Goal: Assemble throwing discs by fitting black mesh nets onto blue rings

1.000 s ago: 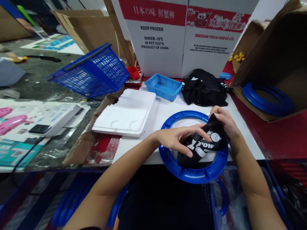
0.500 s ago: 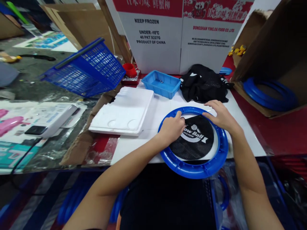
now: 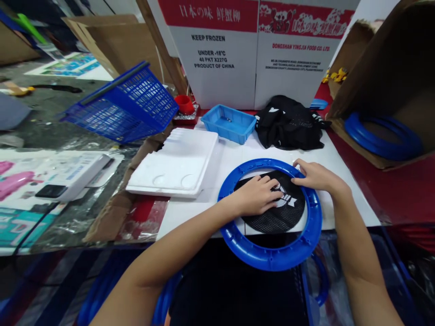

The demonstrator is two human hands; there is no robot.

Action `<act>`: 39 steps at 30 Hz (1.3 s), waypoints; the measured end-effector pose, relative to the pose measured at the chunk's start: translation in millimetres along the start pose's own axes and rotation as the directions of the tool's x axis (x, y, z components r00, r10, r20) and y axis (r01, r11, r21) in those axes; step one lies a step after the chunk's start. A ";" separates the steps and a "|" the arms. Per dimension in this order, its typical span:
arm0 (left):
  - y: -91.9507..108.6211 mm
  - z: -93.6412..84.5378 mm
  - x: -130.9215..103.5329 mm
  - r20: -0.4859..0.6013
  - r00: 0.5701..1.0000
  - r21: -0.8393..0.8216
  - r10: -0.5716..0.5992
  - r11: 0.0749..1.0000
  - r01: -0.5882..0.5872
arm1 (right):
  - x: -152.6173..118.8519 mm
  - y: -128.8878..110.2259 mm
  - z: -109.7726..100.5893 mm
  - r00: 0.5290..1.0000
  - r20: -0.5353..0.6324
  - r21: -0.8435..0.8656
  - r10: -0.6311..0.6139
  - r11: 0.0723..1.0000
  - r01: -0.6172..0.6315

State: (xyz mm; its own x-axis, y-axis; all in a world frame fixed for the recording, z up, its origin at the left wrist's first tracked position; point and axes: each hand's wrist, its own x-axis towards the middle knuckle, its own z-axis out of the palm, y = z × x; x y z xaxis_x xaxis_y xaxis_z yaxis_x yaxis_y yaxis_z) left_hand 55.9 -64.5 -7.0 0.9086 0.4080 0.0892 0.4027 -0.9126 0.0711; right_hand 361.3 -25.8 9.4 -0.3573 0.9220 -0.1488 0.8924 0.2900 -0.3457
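Note:
A blue plastic ring (image 3: 272,258) lies over the near edge of the white work surface, its near side overhanging. Inside its opening is a round black mesh disc (image 3: 272,222) with white print. My left hand (image 3: 260,194) reaches across the ring's left side and rests on the disc, fingers apart and covering part of the print. At the ring's upper right, my right hand (image 3: 311,175) has its thumb and fingers closed round the rim. Behind the ring sits a heap of black mesh cloth (image 3: 290,124).
A light blue tray (image 3: 229,124) and a white foam block (image 3: 176,163) stand left of the cloth. Further left a blue basket (image 3: 125,106) leans. An open carton at right holds blue rings (image 3: 384,136). A white printed carton (image 3: 220,59) stands behind.
My left hand has moved off the ring's rim, right and down onto the disc. The ring has shifted slightly towards me. My right hand's fingers have drawn in on the rim.

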 end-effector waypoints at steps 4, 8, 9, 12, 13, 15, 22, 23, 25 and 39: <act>3.1 -1.9 -5.4 0.037 0.975 -0.013 -0.218 0.976 0.218 | -1.3 7.5 -1.5 0.989 0.104 0.083 0.108 0.990 -0.117; 3.3 -5.6 -4.7 0.089 0.930 -0.068 -0.355 0.930 0.362 | -13.5 16.6 -13.3 0.925 0.299 0.200 0.235 0.933 -0.301; 2.8 -7.0 -3.6 0.099 0.917 -0.078 -0.387 0.915 0.395 | -15.9 18.2 -16.1 0.916 0.313 0.203 0.252 0.924 -0.324; -0.6 -11.4 -0.2 0.125 0.873 -0.105 -0.472 0.869 0.484 | -14.2 18.4 -17.7 0.972 0.103 0.118 0.210 0.968 -0.222; -2.6 -12.6 0.4 0.124 0.865 -0.125 -0.487 0.857 0.500 | -10.6 16.4 -15.2 0.991 -0.020 0.077 0.135 0.988 -0.134; -7.5 -14.4 0.8 0.088 0.862 -0.206 -0.499 0.838 0.506 | -0.5 9.2 -5.7 0.971 -0.226 0.023 -0.079 0.996 0.086; -35.0 -16.8 -2.4 -0.092 0.849 -0.518 -0.520 0.753 0.405 | 25.8 -17.7 33.0 0.869 -0.297 -0.023 -0.396 0.913 0.408; -39.3 -16.4 -3.1 -0.099 0.833 -0.488 -0.544 0.756 0.436 | 26.4 -19.4 34.1 0.870 -0.289 -0.013 -0.399 0.911 0.413; -47.1 -15.3 -4.3 -0.097 0.815 -0.416 -0.571 0.767 0.488 | 27.4 -22.4 30.7 0.870 -0.295 0.041 -0.395 0.905 0.424; -71.3 -25.8 -3.0 -0.071 0.849 -0.333 -0.524 0.815 0.475 | 59.4 -55.6 -4.7 0.915 -0.063 0.074 -0.399 0.912 0.403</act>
State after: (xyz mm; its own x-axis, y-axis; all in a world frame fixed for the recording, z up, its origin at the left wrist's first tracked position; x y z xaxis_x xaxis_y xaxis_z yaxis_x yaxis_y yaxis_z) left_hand 21.6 0.0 13.4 0.5526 0.8263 0.1092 0.7228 -0.5403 0.4308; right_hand 291.7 14.0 24.2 -0.6655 0.7440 0.0604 0.6495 0.6171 -0.4443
